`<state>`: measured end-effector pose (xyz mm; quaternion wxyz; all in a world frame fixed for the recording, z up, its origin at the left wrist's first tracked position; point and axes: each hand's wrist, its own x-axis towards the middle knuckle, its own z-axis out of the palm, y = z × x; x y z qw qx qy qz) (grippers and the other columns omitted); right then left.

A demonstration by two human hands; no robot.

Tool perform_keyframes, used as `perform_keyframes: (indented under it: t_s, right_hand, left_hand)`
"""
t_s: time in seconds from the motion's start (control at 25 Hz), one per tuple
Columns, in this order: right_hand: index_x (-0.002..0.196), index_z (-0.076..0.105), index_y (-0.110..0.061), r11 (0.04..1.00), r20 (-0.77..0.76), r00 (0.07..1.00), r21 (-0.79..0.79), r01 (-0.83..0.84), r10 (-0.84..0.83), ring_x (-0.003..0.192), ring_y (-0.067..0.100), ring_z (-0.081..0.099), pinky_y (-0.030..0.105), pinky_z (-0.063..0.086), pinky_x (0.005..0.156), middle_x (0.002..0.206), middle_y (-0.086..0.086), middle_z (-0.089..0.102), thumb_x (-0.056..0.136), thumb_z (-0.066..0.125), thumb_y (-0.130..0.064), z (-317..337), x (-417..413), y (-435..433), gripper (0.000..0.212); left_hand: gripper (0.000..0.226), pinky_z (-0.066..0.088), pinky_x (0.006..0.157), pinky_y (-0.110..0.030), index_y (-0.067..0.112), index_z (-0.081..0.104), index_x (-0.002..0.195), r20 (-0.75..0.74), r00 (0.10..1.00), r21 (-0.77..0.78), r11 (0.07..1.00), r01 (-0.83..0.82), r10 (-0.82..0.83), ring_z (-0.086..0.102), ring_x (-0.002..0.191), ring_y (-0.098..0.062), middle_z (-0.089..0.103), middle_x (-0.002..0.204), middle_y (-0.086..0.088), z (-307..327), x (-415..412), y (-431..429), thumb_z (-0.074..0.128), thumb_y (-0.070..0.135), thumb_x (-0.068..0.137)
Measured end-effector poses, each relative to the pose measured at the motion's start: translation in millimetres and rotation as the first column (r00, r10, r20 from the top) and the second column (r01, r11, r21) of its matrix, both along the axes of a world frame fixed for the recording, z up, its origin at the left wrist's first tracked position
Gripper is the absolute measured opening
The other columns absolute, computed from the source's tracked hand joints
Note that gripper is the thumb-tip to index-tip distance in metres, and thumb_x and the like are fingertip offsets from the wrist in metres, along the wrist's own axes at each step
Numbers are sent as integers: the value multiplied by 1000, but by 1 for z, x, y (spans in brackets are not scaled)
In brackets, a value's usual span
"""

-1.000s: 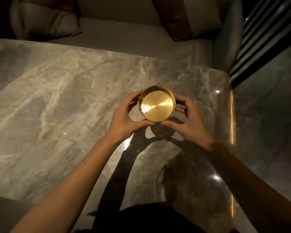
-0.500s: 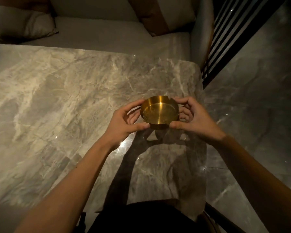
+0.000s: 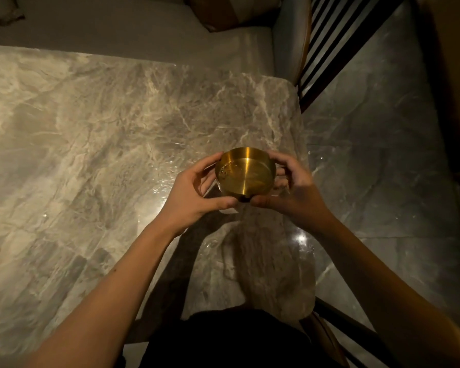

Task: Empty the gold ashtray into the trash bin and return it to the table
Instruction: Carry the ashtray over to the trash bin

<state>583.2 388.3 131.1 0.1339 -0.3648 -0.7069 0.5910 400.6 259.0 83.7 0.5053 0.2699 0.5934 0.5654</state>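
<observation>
A round gold ashtray (image 3: pixel 246 171) is held above the right end of the grey marble table (image 3: pixel 104 144). Both hands hold it by its rim. My left hand (image 3: pixel 194 189) grips the left side with the thumb under the near edge. My right hand (image 3: pixel 289 187) cups the right side. The ashtray's open top faces up and slightly toward me, and small dark specks lie along its inner left wall. Its shadow falls on the table just below. No trash bin is in view.
A grey sofa seat (image 3: pixel 133 30) with a brown and cream cushion (image 3: pixel 231 9) runs along the table's far side. Right of the table lies a polished stone floor (image 3: pixel 382 155). A dark slatted panel (image 3: pixel 337 35) stands at the upper right.
The ashtray has risen a little and tipped from facing me to nearly level. The view has swung to the right, showing more floor beside the table. Both hands kept their hold.
</observation>
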Motion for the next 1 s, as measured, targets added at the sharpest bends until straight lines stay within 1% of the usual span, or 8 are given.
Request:
perform_keyframes:
  t_s: [0.12,0.24,0.36,0.48,0.6,0.68,0.8,1.0]
  right_hand:
    - [133,47,-14,997,52,996,-15,-72,73,94,13,65,31,56,77,114,2,63,63,85,-26,-1,20,15,81]
    - [137,47,-14,994,113,988,-47,-98,103,95,10,66,25,56,77,125,-1,59,67,82,-27,-9,45,36,80]
    - [128,56,-19,989,138,986,-127,-80,98,94,12,68,30,58,80,117,-1,64,65,83,-35,-26,81,58,70]
    - [127,59,-21,983,138,989,-181,-27,53,96,18,68,36,59,81,114,0,65,59,84,-44,-46,126,87,76]
    - [125,60,-23,973,140,989,-230,-10,44,92,16,67,33,60,76,116,-1,62,60,81,-37,-60,173,120,70]
    - [120,58,-26,957,107,994,-290,10,22,90,16,66,31,60,75,114,-2,60,64,84,-23,-67,205,140,62]
    - [123,55,-23,935,105,992,-340,98,-66,84,4,62,21,57,73,106,-7,61,68,83,-6,-83,245,168,64]
    - [132,53,-21,940,143,984,-311,143,-102,101,15,62,27,56,82,118,-6,61,68,86,-18,-114,283,191,72]
  left_hand:
    - [90,43,113,-31,12,50,138,23,1000,-24,1000,-2,3,57,131,-10,59,137,1,-3,13,8,86,-1,56]
    - [95,42,114,-30,18,52,138,58,998,-76,997,3,1,54,134,-10,59,138,6,-9,33,22,93,15,53]
    - [91,43,112,-28,11,49,142,109,994,-151,988,17,0,54,133,-11,58,141,-1,-22,68,46,89,8,60]
    - [84,49,106,-29,6,47,141,148,989,-214,976,25,7,61,126,-12,62,135,-4,-33,117,78,80,6,64]
    - [76,54,99,-26,5,49,137,142,989,-269,963,4,36,64,120,-11,66,127,-3,-40,170,112,77,3,66]
    - [77,51,104,-31,7,52,136,132,990,-305,952,3,39,61,125,-15,66,130,-5,-46,204,133,84,5,66]
    - [86,46,111,-37,10,50,141,97,995,-322,946,30,2,57,131,-16,62,139,-6,-51,243,164,89,11,64]
    - [86,44,108,-21,14,44,146,44,999,-360,932,35,-21,55,129,-1,58,136,10,-65,286,200,82,0,70]
